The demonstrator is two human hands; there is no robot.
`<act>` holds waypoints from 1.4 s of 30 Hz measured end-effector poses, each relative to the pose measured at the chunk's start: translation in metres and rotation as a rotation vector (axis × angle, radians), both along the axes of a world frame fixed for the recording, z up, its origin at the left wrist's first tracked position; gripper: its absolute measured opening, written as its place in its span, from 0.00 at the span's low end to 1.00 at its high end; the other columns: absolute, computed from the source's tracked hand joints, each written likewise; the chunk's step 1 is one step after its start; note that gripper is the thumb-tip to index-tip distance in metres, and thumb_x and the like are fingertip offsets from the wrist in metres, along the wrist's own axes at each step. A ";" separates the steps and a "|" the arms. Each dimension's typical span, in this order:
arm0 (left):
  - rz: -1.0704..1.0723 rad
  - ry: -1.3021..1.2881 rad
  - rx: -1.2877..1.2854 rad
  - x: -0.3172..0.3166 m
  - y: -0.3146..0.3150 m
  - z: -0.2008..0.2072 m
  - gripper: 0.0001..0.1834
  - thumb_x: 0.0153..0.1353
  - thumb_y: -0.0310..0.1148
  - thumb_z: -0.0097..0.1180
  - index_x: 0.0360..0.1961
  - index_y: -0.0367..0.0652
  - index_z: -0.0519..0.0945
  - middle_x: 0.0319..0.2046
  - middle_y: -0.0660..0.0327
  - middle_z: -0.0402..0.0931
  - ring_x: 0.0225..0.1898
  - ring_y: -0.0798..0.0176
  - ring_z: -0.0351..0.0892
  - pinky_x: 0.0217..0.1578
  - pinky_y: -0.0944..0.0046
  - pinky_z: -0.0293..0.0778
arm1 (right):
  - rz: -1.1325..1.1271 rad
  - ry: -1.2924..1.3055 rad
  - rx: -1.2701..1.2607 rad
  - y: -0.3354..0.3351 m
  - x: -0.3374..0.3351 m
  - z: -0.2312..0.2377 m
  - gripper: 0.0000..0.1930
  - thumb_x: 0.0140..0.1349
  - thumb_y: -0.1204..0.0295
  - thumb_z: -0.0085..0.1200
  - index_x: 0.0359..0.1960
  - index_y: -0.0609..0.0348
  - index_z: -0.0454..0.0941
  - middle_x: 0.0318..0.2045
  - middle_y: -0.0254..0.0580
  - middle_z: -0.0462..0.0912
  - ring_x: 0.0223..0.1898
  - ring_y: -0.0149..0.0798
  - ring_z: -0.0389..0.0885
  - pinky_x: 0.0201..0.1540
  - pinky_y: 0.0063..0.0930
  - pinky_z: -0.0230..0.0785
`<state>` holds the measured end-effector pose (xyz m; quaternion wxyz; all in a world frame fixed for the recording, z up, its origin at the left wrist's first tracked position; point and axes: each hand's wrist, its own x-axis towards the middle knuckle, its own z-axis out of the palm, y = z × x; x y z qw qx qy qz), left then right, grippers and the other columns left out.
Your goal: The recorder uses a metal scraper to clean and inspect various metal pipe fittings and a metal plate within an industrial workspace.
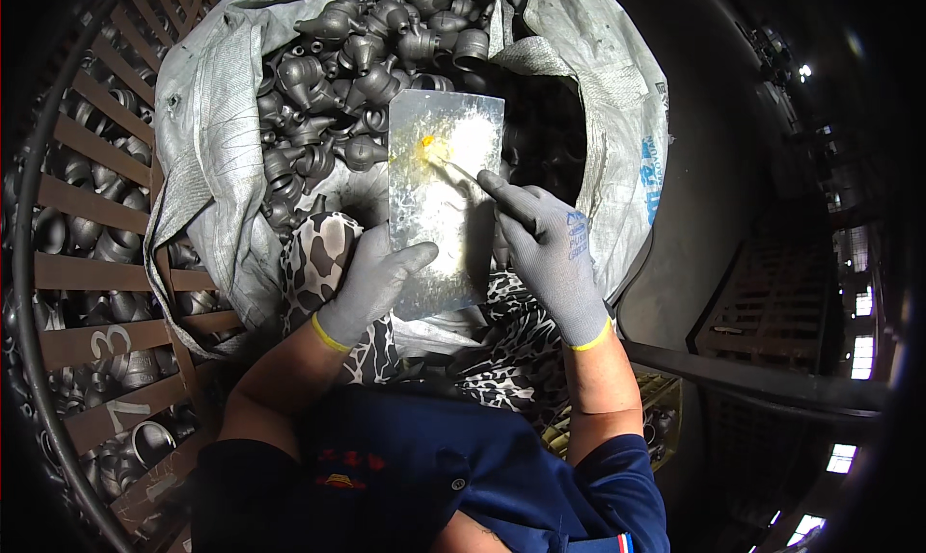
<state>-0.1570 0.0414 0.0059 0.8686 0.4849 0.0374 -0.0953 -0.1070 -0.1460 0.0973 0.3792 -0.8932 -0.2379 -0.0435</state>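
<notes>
The left hand (371, 283), in a grey glove with a yellow cuff, is closed on the lower left edge of a flat metal plate (439, 206), thumb lying across its face. The plate is held upright over a large white woven sack (207, 158) full of dark grey metal castings (362, 61). The right hand (550, 249), gloved alike, pinches a thin stick (458, 167) whose tip touches a yellow blob (427, 146), possibly paste, near the plate's top. A wooden slatted crate (87, 264) with more castings stands to the left.
</notes>
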 end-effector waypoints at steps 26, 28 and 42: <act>-0.032 0.006 -0.001 0.000 -0.002 0.004 0.19 0.59 0.20 0.52 0.53 0.32 0.73 0.46 0.61 0.77 0.45 0.70 0.75 0.48 0.68 0.72 | -0.036 0.052 -0.029 0.004 0.008 -0.001 0.18 0.58 0.74 0.55 0.51 0.49 0.80 0.30 0.47 0.80 0.32 0.46 0.81 0.36 0.34 0.72; -0.039 0.006 0.005 0.000 -0.002 0.004 0.19 0.59 0.19 0.52 0.53 0.32 0.74 0.45 0.61 0.77 0.45 0.70 0.75 0.48 0.68 0.72 | -0.033 0.012 -0.085 0.004 0.009 0.000 0.18 0.57 0.74 0.55 0.51 0.50 0.80 0.29 0.47 0.80 0.32 0.46 0.81 0.36 0.34 0.72; 0.027 -0.032 0.084 -0.004 -0.004 -0.003 0.17 0.58 0.20 0.52 0.51 0.33 0.75 0.41 0.64 0.77 0.40 0.72 0.75 0.44 0.69 0.72 | -0.001 0.043 -0.135 0.007 0.007 -0.001 0.18 0.57 0.74 0.55 0.50 0.48 0.80 0.30 0.45 0.81 0.33 0.47 0.81 0.37 0.33 0.73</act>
